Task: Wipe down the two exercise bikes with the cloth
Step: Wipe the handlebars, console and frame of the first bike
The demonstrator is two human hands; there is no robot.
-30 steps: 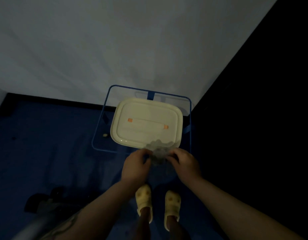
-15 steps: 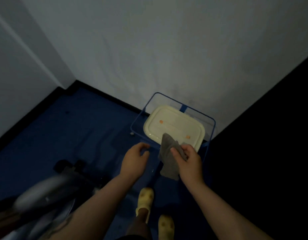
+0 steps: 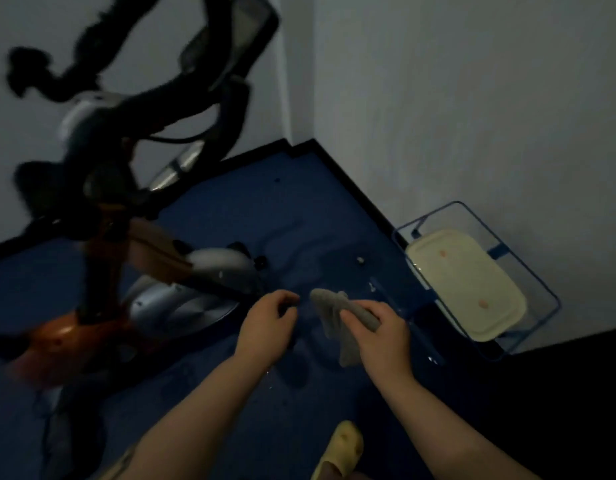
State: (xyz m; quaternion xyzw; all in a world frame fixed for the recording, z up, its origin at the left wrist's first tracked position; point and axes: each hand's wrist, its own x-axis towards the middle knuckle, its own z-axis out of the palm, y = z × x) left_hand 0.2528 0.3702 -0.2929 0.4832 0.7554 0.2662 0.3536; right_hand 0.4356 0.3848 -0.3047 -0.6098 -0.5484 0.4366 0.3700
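Note:
A grey cloth (image 3: 336,315) hangs from my right hand (image 3: 381,336), which grips it low in the middle of the view. My left hand (image 3: 266,327) hovers just left of the cloth with curled fingers and holds nothing. An exercise bike (image 3: 102,209) fills the left half: black handlebars and a console at the top, an orange frame, a silver flywheel near the floor. The bike is blurred. Only one bike shows.
A blue wire basket (image 3: 528,289) stands against the white wall at right with a cream lidded box (image 3: 466,282) in it. The floor is dark blue carpet (image 3: 299,209). A yellow slipper (image 3: 341,448) shows at the bottom. Black area at lower right.
The view has swung left, bringing the exercise bike into view and the basket to the right. The cloth stays in my right hand; my left hand stays off it.

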